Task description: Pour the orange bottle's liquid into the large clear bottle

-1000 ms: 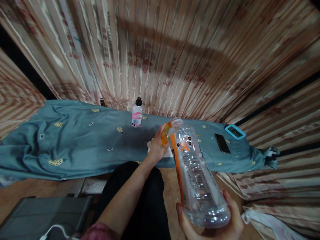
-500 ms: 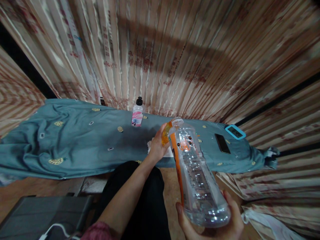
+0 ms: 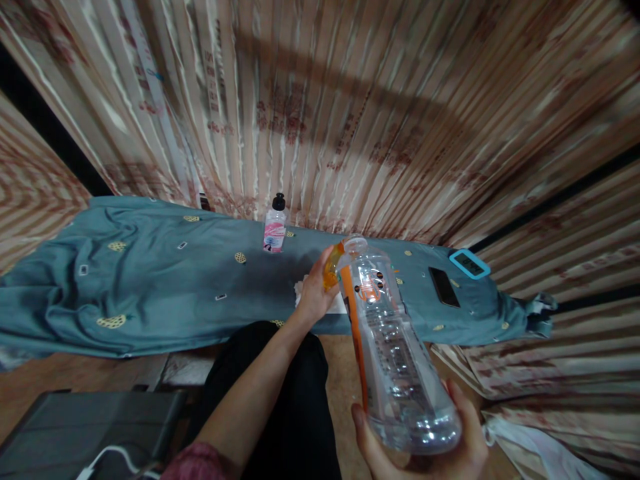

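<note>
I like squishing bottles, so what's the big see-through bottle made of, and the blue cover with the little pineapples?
The big bottle looks like thin clear plastic: you can see through it, it glints, and it has ribs. The right hand cups its base; the left hand holds an orange cap, probably plastic too. The blue cover looks like soft matte cloth, since it wrinkles and folds.

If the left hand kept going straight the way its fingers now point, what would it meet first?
Nothing new: the left hand already holds the orange cap against the mouth of the clear plastic bottle with orange label. That bottle neck comes first; depth beyond is unclear.
</note>
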`<state>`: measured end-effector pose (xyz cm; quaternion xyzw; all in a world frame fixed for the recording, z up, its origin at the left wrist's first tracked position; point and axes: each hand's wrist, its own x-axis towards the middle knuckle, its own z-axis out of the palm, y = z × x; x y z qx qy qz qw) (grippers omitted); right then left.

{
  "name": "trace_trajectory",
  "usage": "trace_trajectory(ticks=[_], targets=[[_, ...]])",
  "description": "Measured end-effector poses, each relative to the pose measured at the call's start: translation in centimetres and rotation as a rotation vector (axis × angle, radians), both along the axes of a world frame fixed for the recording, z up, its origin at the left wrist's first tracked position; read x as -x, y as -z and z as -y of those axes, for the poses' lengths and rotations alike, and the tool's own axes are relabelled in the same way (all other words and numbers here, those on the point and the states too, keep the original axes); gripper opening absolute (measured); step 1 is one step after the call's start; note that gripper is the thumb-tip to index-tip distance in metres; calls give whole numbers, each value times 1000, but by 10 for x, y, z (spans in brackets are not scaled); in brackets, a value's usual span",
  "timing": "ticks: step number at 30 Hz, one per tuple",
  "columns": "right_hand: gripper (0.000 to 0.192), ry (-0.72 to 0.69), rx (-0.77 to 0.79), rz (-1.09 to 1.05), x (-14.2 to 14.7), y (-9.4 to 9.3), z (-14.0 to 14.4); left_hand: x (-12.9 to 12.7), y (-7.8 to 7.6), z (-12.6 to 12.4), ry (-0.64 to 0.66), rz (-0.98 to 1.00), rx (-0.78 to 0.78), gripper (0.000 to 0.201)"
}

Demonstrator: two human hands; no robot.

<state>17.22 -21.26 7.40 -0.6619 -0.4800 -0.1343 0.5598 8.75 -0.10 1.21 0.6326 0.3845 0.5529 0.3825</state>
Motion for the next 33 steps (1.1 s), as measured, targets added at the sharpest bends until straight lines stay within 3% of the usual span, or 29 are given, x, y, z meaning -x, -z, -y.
trace_trajectory(ticks=[9, 21, 27, 33], targets=[[102, 16, 31, -68, 1, 0, 2, 0, 1, 0, 0, 16, -2, 77], [104, 31, 49, 55, -12, 11, 5, 0, 2, 0, 0, 16, 13, 78], [119, -51, 16, 315, -38, 20, 7, -1, 4, -2, -9, 14, -16, 77], [114, -19, 32, 236, -33, 19, 8, -2, 5, -1, -12, 1, -10, 80]])
